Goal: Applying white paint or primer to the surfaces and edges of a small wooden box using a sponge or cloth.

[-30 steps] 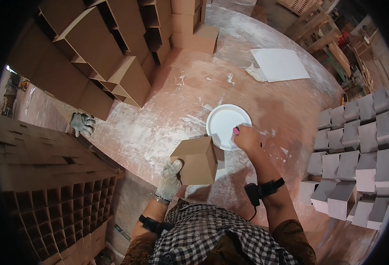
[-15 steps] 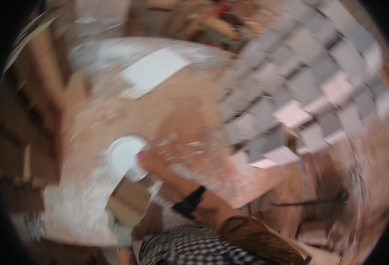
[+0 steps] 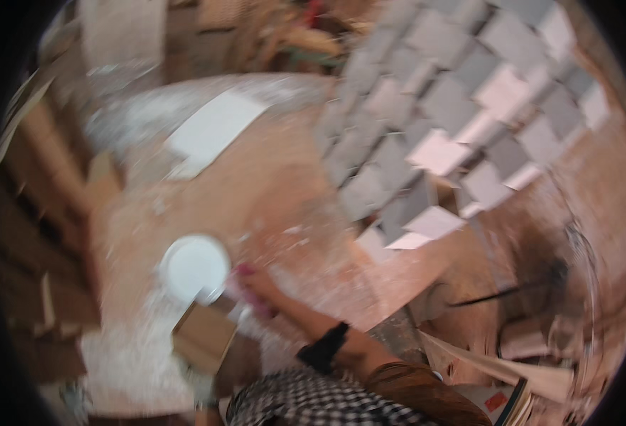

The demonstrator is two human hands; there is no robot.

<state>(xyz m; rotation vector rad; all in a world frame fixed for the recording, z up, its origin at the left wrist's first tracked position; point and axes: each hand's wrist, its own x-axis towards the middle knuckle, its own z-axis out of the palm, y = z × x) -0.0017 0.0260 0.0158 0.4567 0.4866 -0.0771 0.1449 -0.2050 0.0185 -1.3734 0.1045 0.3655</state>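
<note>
Near the middle, a round white tub (image 3: 196, 268) with white contents stands on the dusty table. Just below it a small brown cardboard box (image 3: 203, 336) is held up in my left hand (image 3: 201, 382), which is mostly hidden beneath the box and blurred. My right hand (image 3: 257, 281), with a black band at the wrist, is right of the tub and apart from its rim. Its fingers are closed round something pink (image 3: 255, 298), too smeared by motion to name.
A white sheet (image 3: 220, 128) lies on the table's (image 3: 256, 184) far side, beside crumpled clear plastic (image 3: 125, 113). Rows of stacked grey and pinkish boxes (image 3: 448, 99) fill the right. Brown cardboard boxes (image 3: 57, 213) are piled along the left. Beyond the table's right edge a black rod (image 3: 494, 297) shows.
My right hand has moved from the tub's right rim to a spot clear of it. The box stays in my left hand below the tub. The whole view has shifted slightly.
</note>
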